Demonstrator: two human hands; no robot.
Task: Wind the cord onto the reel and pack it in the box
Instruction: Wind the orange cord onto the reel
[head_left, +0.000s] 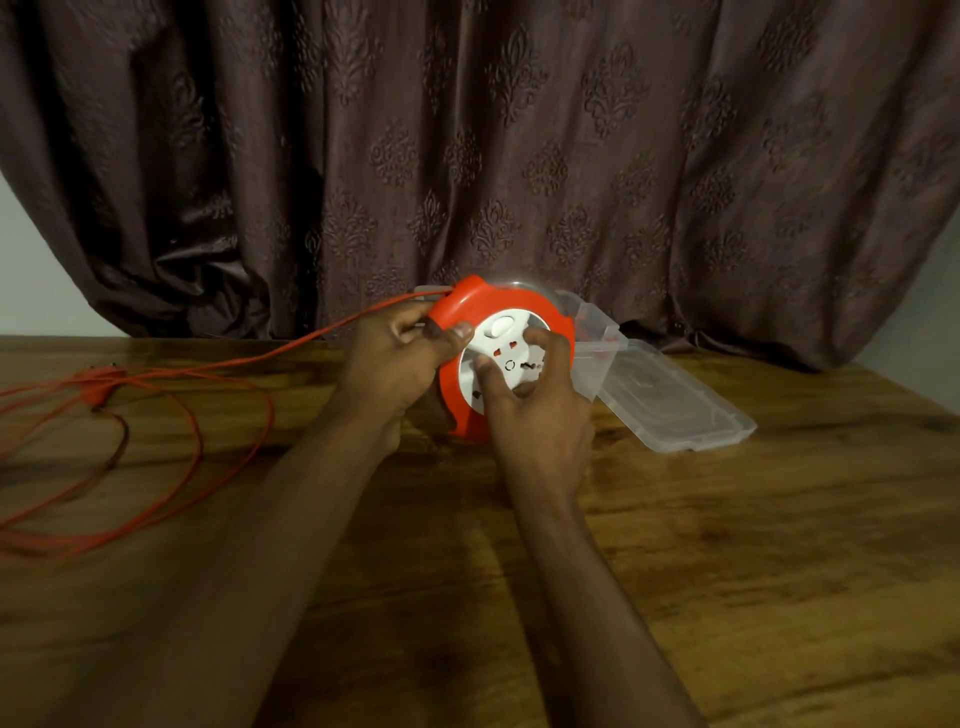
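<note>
While most of the orange cord (171, 410) lies in loose loops on the wooden counter (675, 571) to the left, the winding step is clearly the one in hand and looks far from finished. The reel (511, 312), orange-rimmed with a white socket face, is held upright above the counter, in front of a dark patterned curtain (519, 130). The left hand (400, 358) has its grip closed on the reel's left rim, just where the cord runs in from the left, thumb pressed on the front edge. The right hand (530, 400) has its grip narrowed on the white centre face, fingertips and thumb pinching it as if to turn it. Just behind and to the right, the clear plastic box (597, 332) stands open, its lid (675, 405) lying flat on the counter. Next, I judge, the centre needs repeated turns while the left hand guides the slack in evenly, without snags.
</note>
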